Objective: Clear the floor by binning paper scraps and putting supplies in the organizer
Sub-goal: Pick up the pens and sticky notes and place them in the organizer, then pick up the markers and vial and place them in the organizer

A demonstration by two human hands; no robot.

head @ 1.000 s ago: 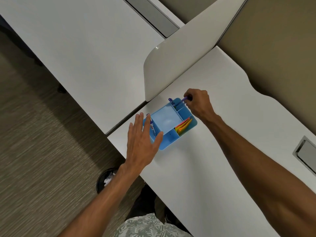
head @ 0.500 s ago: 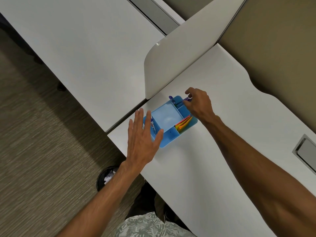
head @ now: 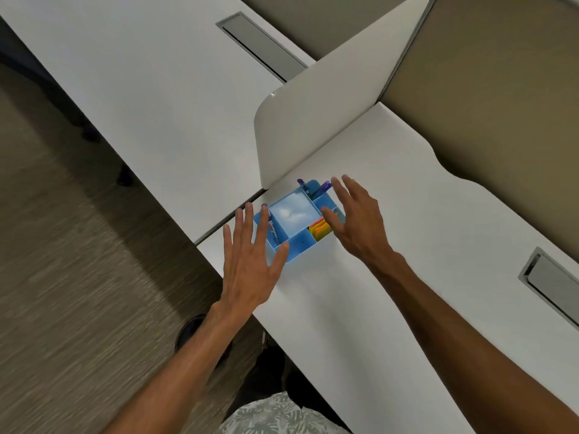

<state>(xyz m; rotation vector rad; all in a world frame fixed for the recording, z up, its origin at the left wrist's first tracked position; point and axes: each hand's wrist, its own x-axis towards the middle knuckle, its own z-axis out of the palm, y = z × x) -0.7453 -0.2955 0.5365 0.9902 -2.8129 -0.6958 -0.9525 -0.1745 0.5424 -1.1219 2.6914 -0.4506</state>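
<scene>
Organizer (head: pixel 294 228), a blue tray of compartments, sat near the desk's (head: pixel 407 277) front corner, close to the edge that dropped to the carpet (head: pixel 62 277). Neither hand gripped anything: the left hand (head: pixel 250 261) hovered flat with fingers spread wide over the tray's left end, thumb by its near corner, and the right hand (head: pixel 357 223) hung equally splayed over the right end. Purple pens (head: pixel 318 189) stood in the far compartment, colored sticky notes (head: pixel 321 230) lay in the right one, and a marker (head: pixel 274 233) lay in the left slot. A white divider panel (head: pixel 313 126) rose just behind the tray. To the right, the desk surface ran wide and bare toward a grey cable hatch (head: pixel 551 286).
</scene>
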